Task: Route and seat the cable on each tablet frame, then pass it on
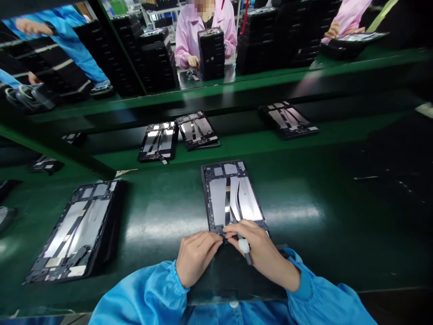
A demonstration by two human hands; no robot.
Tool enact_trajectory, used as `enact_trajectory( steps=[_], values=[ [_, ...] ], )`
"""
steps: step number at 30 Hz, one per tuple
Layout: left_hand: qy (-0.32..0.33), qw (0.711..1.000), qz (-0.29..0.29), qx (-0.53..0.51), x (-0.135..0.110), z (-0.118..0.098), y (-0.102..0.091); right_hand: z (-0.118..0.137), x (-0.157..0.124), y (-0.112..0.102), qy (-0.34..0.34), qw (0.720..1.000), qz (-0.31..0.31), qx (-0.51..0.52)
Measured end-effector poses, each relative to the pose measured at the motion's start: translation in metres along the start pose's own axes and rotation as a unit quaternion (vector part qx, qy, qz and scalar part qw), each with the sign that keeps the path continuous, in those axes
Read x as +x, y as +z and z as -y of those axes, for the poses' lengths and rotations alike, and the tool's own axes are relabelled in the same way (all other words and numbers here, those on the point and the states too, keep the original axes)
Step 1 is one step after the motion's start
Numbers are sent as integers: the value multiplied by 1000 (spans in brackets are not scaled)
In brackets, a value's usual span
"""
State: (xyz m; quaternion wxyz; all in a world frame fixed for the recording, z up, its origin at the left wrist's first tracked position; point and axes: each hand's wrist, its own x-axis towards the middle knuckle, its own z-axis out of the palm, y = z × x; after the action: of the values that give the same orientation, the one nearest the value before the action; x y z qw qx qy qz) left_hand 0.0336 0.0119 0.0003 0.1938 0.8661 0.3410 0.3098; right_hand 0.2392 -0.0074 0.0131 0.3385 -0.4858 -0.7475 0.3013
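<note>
L hand (199, 253) fingertips bunched at near edge of tablet (218, 194), can't tell if gripping; R hand (255, 243) holding tool (243, 246) w/ tip over it. Tablet mid bench (162, 221), near side.

head camera looks forward and down at hands (196, 257).

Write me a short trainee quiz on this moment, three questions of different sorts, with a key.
1. True or false: the left hand and right hand are both at the near end of the middle open device.
2. Which hand holds the slim dark tool with the white band? A) left; B) right; C) neither.
3. Fill in: on the green bench, a second large open device lies to the ____ of the middle one.

Key: 1. True. 2. B. 3. Left.
</note>
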Motion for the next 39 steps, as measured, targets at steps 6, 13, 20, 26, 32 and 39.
enact_trajectory(
  steps=[6,13,20,26,32,39],
  values=[
    [-36,998,3,-58,-9,-8,2,3,2,-2,-11,999,18,35],
    [-92,995,17,-17,-11,-9,1,-1,-1,5,-47,998,24,30],
    [-176,980,19,-89,-5,-8,6,-3,-3,10,-59,998,-11,-3],
    [8,990,16,140,-18,-8,-4,-3,-3,12,-81,996,-26,-33],
    [108,966,40,230,-24,-3,-15,-11,-8,15,-62,997,-19,-29],
    [134,961,69,232,-17,5,-17,-12,-4,15,-48,998,-25,-9]
  ],
)
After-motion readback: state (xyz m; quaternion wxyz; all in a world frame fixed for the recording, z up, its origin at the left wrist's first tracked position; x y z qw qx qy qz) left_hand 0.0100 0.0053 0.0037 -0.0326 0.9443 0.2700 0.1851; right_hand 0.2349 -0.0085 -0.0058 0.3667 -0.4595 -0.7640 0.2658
